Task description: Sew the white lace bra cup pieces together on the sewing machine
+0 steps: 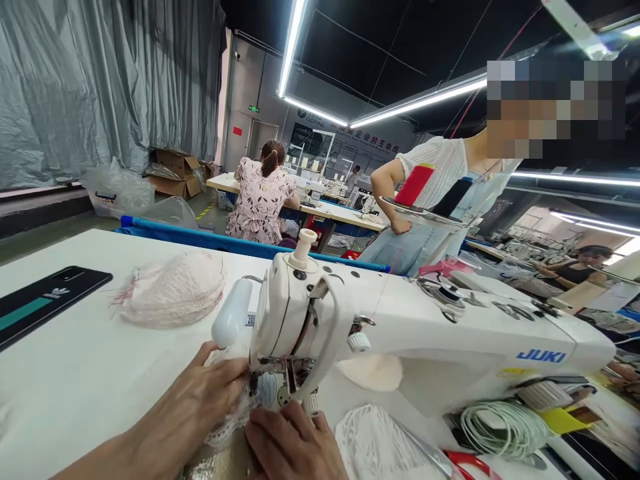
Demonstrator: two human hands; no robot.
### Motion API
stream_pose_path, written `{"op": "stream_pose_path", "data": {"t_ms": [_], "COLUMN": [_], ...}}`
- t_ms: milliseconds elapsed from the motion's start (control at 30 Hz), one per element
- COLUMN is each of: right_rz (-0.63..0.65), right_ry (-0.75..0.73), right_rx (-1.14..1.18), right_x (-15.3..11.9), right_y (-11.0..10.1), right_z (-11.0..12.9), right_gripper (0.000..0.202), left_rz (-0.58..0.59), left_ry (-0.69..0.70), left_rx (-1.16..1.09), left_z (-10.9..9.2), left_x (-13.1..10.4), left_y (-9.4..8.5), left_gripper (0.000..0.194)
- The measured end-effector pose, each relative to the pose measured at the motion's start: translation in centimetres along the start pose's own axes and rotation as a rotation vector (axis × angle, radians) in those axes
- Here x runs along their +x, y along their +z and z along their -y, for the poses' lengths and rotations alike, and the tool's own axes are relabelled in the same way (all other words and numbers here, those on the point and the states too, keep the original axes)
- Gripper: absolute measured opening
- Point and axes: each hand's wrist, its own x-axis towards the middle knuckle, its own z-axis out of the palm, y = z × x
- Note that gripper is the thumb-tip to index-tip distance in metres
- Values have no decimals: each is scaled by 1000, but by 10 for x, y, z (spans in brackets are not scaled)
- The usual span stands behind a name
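Note:
A white sewing machine (320,300) marked JUKI stands in front of me. White lace fabric (226,430) runs under its needle area. My left hand (215,383) grips the lace just left of the presser foot (290,380), thumb raised near a pale lamp-like part (233,313). On the near side, my right hand (295,440) has its fingers bent and pressed together at the lace edge, close by the needle; its fingertips partly hide the cloth. More white lace (377,443) lies to the right of that hand.
A white lace bundle (175,290) and a black phone-like object (55,297) lie on the left table. At right are coiled pale cord (505,427) and red-handled scissors (470,463). A person (440,180) stands behind the machine; another person (263,193) sits farther back.

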Motion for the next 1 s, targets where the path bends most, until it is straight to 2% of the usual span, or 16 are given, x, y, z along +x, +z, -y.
{"op": "stream_pose_path", "data": {"t_ms": [67, 200, 267, 400, 533, 700, 867, 1000], "right_rz": [9, 34, 37, 31, 71, 73, 125, 114], "right_ry": [3, 0, -1, 8, 37, 29, 33, 63], "right_rx": [3, 37, 51, 69, 54, 44, 36, 74], "right_x": [-1, 2, 5, 7, 6, 4, 0, 3], "right_y": [-1, -5, -7, -8, -8, -8, -9, -11], "right_z": [1, 2, 3, 3, 4, 2, 2, 2], "right_gripper": [57, 52, 50, 55, 56, 52, 46, 46], "left_rz": [17, -14, -51, -132, -192, -12, 25, 49], "left_ry": [53, 47, 62, 129, 112, 108, 128, 119], "left_rx": [34, 84, 100, 170, 176, 276, 331, 336], "left_z": [-8, -20, -25, -32, -35, -31, -27, -30], "left_x": [-5, -17, -20, -15, -9, -14, -20, -21], "left_y": [-3, -4, -5, -5, -4, -3, -8, -11], "left_gripper": [16, 38, 41, 41, 44, 18, 16, 19]}}
